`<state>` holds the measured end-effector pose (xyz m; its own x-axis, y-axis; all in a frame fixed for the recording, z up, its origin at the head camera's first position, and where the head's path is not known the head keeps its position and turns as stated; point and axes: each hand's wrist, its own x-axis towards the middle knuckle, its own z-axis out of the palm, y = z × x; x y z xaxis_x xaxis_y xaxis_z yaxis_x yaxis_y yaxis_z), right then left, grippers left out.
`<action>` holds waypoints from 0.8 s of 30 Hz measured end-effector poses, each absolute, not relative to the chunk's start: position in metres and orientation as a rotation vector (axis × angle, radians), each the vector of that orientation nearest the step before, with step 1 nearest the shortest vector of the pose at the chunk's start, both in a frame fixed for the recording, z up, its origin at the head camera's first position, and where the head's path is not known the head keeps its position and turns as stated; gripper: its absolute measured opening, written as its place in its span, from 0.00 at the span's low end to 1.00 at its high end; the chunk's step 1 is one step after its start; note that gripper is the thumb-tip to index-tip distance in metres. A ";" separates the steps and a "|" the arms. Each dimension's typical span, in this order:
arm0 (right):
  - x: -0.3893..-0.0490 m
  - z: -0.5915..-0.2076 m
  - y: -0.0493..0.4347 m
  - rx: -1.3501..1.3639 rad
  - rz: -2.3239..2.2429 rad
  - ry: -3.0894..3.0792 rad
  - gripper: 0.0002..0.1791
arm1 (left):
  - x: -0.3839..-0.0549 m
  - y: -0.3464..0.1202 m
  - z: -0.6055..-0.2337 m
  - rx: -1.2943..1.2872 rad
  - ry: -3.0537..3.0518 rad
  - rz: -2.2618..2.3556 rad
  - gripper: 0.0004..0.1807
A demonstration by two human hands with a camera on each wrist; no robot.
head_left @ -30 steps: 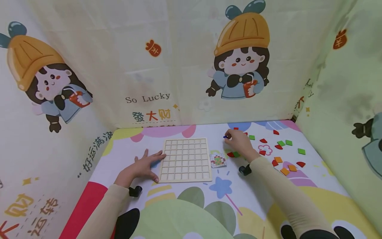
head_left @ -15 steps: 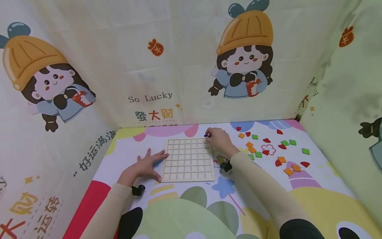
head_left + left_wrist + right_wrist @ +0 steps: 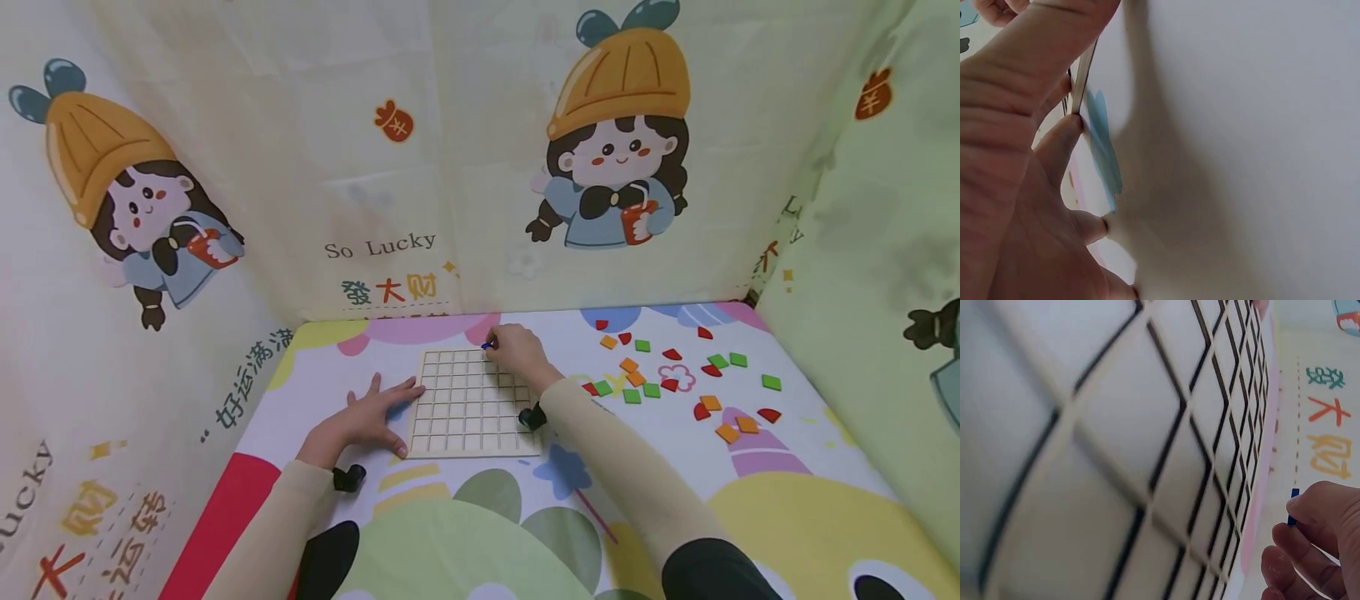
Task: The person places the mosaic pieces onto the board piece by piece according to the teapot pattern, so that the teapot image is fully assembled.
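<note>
A pale wooden grid board (image 3: 457, 408) lies on the table, its square cells bare where they show. My left hand (image 3: 366, 421) lies spread on the cloth, thumb and a fingertip touching the board's left edge. The left wrist view shows these fingers (image 3: 1063, 140) against the thin board edge. Over the board's far edge, my right hand (image 3: 517, 352) pinches a small flat blue piece (image 3: 1293, 506) between thumb and forefinger. The piece stands on edge in the right wrist view, apart from the grid. My right hand and forearm cover part of the board's right side.
Right of the board lie several loose green squares (image 3: 771, 382), orange squares (image 3: 727, 433) and red rounded pieces (image 3: 768, 415). A patterned cloth (image 3: 480, 533) covers the table. A printed curtain (image 3: 480, 192) hangs behind the far edge.
My right hand has moved left with the blue piece, from beside the loose pieces to above the board's far edge. Its arm now hides the small picture card. My left hand stays put.
</note>
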<state>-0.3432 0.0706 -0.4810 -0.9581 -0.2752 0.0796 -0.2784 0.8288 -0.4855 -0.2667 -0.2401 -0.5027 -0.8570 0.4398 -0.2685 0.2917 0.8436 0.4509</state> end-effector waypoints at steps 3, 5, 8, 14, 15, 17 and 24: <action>-0.342 -0.484 0.059 0.475 0.814 -2.986 0.07 | -0.267 -0.240 -0.500 0.531 2.661 0.561 0.64; -0.344 -0.489 0.054 0.491 0.803 -2.986 0.07 | -0.267 -0.240 -0.499 0.526 2.661 0.559 0.64; -0.344 -0.494 0.049 0.487 0.790 -2.990 0.07 | -0.266 -0.240 -0.500 0.526 2.653 0.572 0.64; -0.344 -0.498 0.045 0.464 0.757 -2.994 0.05 | -0.264 -0.237 -0.502 0.509 2.644 0.586 0.63; -0.344 -0.499 0.045 0.460 0.755 -2.999 0.05 | -0.264 -0.237 -0.502 0.504 2.641 0.586 0.63; -0.344 -0.498 0.045 0.449 0.757 -3.008 0.04 | -0.264 -0.236 -0.502 0.505 2.641 0.587 0.63; -0.346 -0.496 0.042 0.459 0.762 -3.033 0.05 | -0.264 -0.238 -0.502 0.487 2.638 0.579 0.63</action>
<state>-0.3462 0.0418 -0.4957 -0.9576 -0.2834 0.0514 -0.2740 0.8417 -0.4652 -0.2644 -0.2381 -0.5020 -0.8617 0.4092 -0.3001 0.2461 0.8541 0.4582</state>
